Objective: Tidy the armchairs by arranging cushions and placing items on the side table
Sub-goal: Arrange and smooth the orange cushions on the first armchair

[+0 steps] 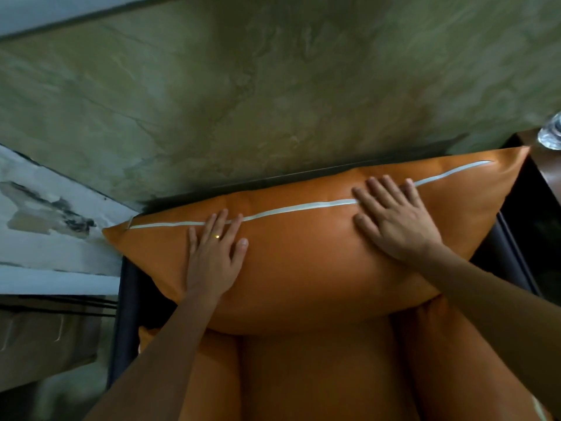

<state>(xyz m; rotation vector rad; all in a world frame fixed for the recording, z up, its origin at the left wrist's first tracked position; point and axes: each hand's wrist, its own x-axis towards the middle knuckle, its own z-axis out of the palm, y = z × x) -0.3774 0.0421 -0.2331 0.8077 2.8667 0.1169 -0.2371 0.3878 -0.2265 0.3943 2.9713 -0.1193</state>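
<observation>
A big orange cushion (303,262) with a white zip strip along its top stands against the back of a dark-framed armchair (127,299). My left hand (212,262) lies flat on the cushion's left half, fingers spread, a ring on one finger. My right hand (394,220) presses flat on the right half, fingertips over the zip strip. Neither hand grips anything. Below it lie the orange seat cushion (318,378) and side cushions.
A green mottled wall (273,86) rises right behind the armchair. At the far right stands a brown side table (549,168) with a clear glass object (551,135) on it. White peeling wall and a pale surface lie to the left.
</observation>
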